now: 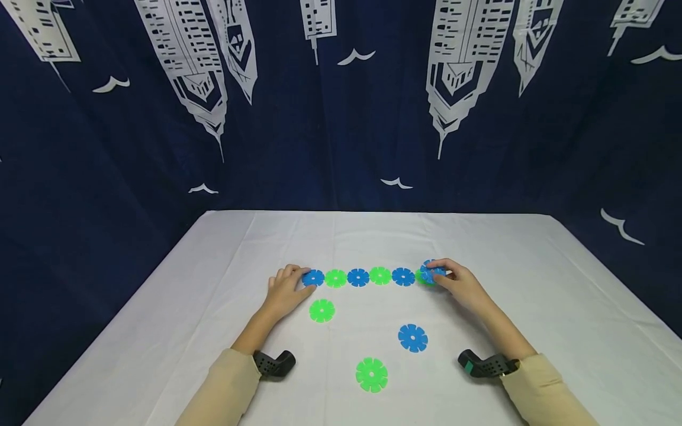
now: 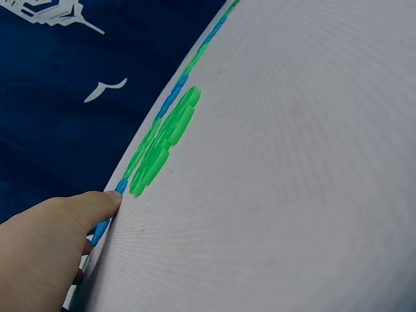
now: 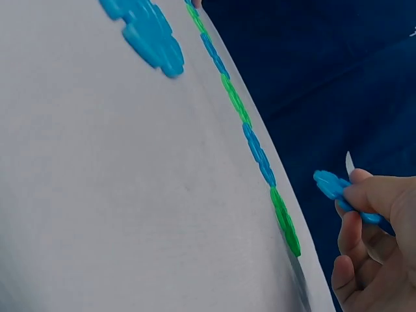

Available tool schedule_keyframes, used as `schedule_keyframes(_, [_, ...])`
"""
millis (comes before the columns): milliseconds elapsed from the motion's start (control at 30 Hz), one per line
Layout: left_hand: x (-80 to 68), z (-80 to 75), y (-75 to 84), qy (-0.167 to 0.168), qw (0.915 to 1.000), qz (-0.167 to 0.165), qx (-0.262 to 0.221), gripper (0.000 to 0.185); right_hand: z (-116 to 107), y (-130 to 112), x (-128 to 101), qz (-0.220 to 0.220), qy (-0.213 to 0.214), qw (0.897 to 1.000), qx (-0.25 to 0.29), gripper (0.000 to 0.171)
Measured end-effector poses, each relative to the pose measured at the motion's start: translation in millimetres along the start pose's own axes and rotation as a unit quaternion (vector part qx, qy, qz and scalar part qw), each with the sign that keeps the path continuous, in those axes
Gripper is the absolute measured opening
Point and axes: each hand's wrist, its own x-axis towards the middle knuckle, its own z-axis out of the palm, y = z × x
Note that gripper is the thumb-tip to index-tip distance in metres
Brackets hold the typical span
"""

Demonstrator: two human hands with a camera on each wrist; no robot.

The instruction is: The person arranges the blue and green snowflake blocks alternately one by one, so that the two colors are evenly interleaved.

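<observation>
Your right hand [image 1: 462,285] pinches blue disc [image 1: 431,271] between thumb and curled fingers, raised just over green disc ending row [image 1: 367,277] at its right end. Your left hand [image 1: 286,289] – fingers relaxed, fingertip touching row's leftmost blue disc [image 1: 313,277]. Row runs across middle of tabletop [image 1: 160,331]. Three loose discs lie nearer front edge – green [image 1: 322,310], blue [image 1: 412,337], green [image 1: 371,374].
</observation>
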Motion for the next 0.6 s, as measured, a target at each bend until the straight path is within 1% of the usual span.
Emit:
schedule_keyframes(200, [0.3,0.9,0.2,0.004,1.0000,0.003,-0.003,0.051,-4.0,9.9,1.1,0.020,0.045,0.999,-0.014,0.033])
schedule_keyframes(300, [1.3,1.3,0.0,0.005,1.0000,0.005,-0.001,0.051,-5.7,14.8,1.5,0.024,0.075,0.997,-0.027,0.034])
schedule_keyframes(400, [1.8,1.7,-0.1,0.006,1.0000,0.007,0.001,0.051,-7.2,19.4,1.1,0.033,0.097,0.994,-0.038,0.034])
schedule_keyframes(600, [0.9,1.6,0.0,0.005,1.0000,0.004,0.001,0.051,-6.3,28.8,0.5,0.047,0.108,0.991,-0.060,0.037])
